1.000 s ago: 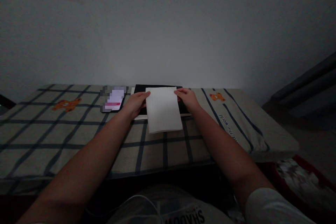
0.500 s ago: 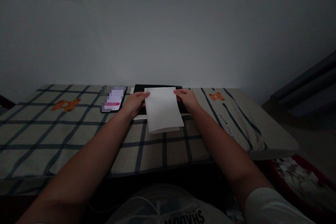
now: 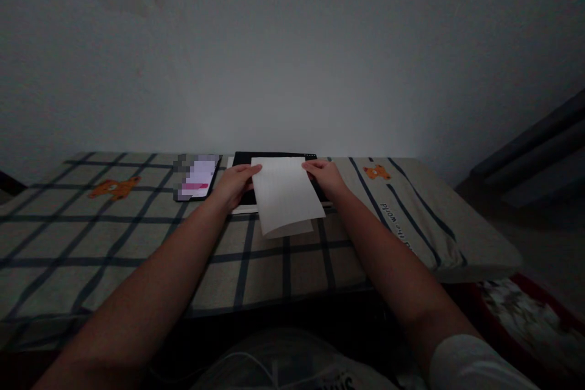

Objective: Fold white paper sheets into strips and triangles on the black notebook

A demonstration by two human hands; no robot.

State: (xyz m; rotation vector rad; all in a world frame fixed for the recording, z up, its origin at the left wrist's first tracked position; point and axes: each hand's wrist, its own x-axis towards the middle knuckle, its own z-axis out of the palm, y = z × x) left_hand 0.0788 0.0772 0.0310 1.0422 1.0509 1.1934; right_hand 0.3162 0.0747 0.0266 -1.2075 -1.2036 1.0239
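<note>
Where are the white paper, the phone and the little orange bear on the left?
white paper (image 3: 286, 195), head view, middle of the sheet.
phone (image 3: 197, 177), head view, middle of its lit screen.
orange bear (image 3: 114, 187), head view, body of the print on the checked cloth.

paper (image 3: 286, 195) on tablet (image 3: 274, 159), between both hands, phone (image 3: 197, 177) left of tablet, all on table (image 3: 114, 244)

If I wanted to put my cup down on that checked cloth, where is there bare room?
The checked cloth lies bare on the left, in front of the phone, and along the near edge between the forearms. There is a strip on the right by the bear print. The far middle is crowded: left hand and right hand hold a paper sheet over a black pad.
</note>
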